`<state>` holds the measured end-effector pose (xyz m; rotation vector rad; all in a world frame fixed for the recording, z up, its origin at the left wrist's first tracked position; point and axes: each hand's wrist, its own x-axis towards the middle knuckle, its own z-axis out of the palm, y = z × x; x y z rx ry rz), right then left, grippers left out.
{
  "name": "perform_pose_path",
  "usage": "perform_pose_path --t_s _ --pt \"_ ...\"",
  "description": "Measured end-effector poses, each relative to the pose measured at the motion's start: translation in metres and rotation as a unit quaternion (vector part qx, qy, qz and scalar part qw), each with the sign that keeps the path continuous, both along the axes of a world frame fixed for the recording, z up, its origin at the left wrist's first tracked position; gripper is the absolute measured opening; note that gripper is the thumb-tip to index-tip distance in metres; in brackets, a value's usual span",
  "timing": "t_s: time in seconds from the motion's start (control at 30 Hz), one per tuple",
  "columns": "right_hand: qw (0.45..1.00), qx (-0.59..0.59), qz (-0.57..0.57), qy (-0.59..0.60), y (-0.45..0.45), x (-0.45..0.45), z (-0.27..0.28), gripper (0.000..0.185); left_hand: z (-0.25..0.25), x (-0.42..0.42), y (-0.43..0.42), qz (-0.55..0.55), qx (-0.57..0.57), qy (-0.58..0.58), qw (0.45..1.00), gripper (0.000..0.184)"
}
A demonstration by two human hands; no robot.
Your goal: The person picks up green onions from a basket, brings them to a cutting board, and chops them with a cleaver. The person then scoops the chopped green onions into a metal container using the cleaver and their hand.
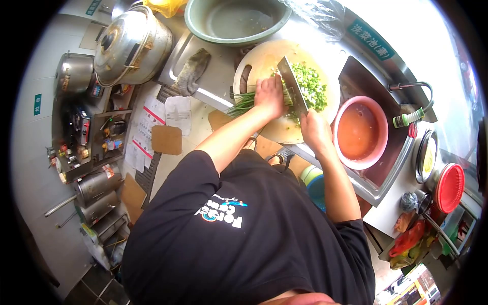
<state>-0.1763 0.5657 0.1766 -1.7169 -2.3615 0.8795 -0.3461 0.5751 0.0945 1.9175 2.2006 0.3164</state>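
Observation:
My right hand (316, 131) is closed around the handle of a cleaver (293, 86), whose broad blade stands on edge over a round cutting board (279, 133). Pressed down just left of the blade, my left hand (270, 96) holds a bunch of green onions (244, 103), the long green leaves sticking out past the board's left side. Chopped green onion (311, 85) lies in a heap to the right of the blade. A few bits are scattered near the cleaver's handle end. My left fingertips are close to the blade; whether they touch it I cannot tell.
Right of the board, a pink basin (381, 118) of reddish liquid sits in the sink (351, 71) beside a faucet (412, 87). Beyond the board is a large grey-green basin (195, 30). A cloth (192, 71) and a big lidded pot (133, 46) are at left.

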Motion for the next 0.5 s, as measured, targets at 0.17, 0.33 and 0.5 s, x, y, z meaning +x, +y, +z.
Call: perform_pose_path --t_s 0.17,0.33,0.5 --pt "1.0 0.01 0.022 -0.012 0.0 0.0 -0.001 0.022 0.015 0.002 -0.004 0.012 -0.063 0.064 0.996 0.081" --pt "0.998 0.011 0.037 -0.047 0.011 -0.013 -0.018 0.018 -0.005 0.002 -0.001 0.007 -0.067 0.043 0.997 0.075" --pt "0.998 -0.024 0.031 -0.058 0.047 -0.046 -0.042 0.021 -0.016 0.003 -0.002 0.008 -0.048 0.069 0.996 0.07"
